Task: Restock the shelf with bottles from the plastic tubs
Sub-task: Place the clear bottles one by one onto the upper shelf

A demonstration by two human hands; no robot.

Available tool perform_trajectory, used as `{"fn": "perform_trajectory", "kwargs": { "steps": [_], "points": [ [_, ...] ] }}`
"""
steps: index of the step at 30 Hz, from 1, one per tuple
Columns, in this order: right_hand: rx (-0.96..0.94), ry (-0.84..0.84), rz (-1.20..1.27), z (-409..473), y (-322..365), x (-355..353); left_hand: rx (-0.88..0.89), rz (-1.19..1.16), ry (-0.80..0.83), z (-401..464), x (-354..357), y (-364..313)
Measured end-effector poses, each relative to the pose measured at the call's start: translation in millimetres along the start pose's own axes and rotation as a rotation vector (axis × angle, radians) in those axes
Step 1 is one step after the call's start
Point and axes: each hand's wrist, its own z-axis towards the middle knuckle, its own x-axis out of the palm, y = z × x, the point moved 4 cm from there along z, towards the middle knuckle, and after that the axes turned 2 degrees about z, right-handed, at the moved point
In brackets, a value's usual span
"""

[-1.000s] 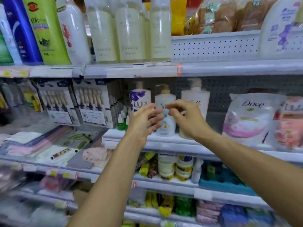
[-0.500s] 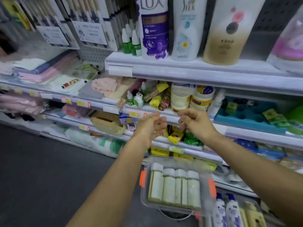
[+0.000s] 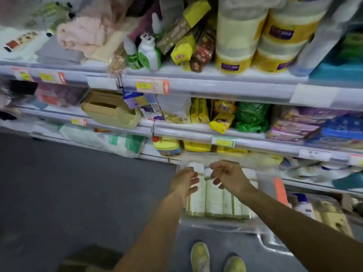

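Observation:
A clear plastic tub (image 3: 220,225) with orange latches sits low in front of the shelf. It holds several pale green bottles (image 3: 214,199) with white caps, lying side by side. My left hand (image 3: 183,182) hovers over the leftmost bottle with loosely curled fingers, holding nothing. My right hand (image 3: 228,174) hangs above the middle bottles, fingers curled downward; no bottle is in its grip. A second tub (image 3: 322,213) at the right holds white, blue-capped and yellowish bottles. The shelf (image 3: 196,85) rises behind the tubs.
The shelf tiers are crowded with packets, jars (image 3: 233,46), cloths and small green bottles (image 3: 147,54). Dark floor (image 3: 68,193) stretches to the left. My shoes (image 3: 200,258) stand below the tub. A brown box corner (image 3: 88,260) shows at the bottom.
The view has tilted from the upper shelf down to the tubs. Both hands have dropped from the shelved pump bottles to just above the bottles in the clear tub.

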Motion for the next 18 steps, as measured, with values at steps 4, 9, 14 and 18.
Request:
{"fn": "perform_trajectory", "kwargs": {
  "steps": [4, 9, 14, 18],
  "points": [
    [0.147, 0.016, -0.009, 32.2, -75.3, 21.8, -0.098, 0.127, -0.045, 59.3, -5.5, 54.1],
    [0.309, 0.053, 0.000, 69.7, -153.0, 50.6, -0.137, 0.120, -0.099, 144.2, -11.7, 118.5],
    [0.399, 0.116, 0.037, 96.4, -193.5, 80.9, -0.096, 0.128, -0.151, 174.0, -4.5, 130.6],
    [0.407, 0.129, 0.131, 107.6, -212.0, 99.1, -0.119, 0.125, -0.151, 175.8, -2.5, 130.0]
  ]
}}
